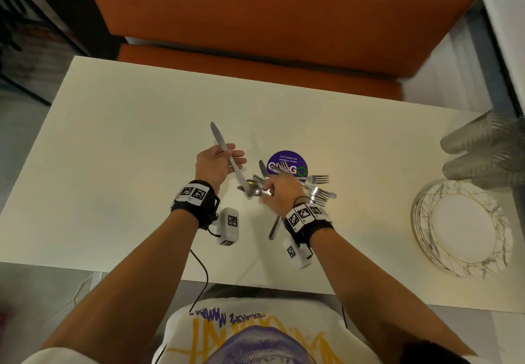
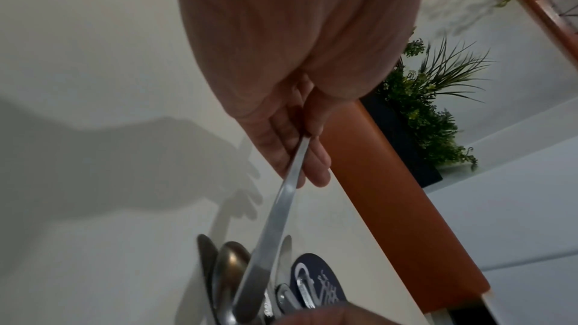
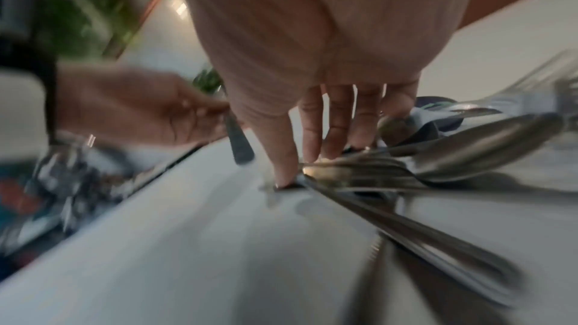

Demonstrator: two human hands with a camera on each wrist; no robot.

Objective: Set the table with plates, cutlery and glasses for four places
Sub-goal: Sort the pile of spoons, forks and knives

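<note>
Your left hand (image 1: 217,164) pinches a knife (image 1: 227,157) mid-shaft, blade toward 11 o'clock. Your right hand (image 1: 279,193), fingers extended downward, presses on the cutlery pile (image 1: 309,190) at table (image 1: 113,142) centre. Plates (image 1: 461,228) stacked at 3 o'clock, glasses (image 1: 483,150) at 2.

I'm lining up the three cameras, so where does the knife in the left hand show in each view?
Head: the knife slants across the left hand, blade up-left, centre.
Left wrist: its handle runs from the fingers down to the bottom edge.
Right wrist: only its handle end hangs below the left hand, left of centre.
Shared landmark: the cutlery pile under the right hand.
</note>
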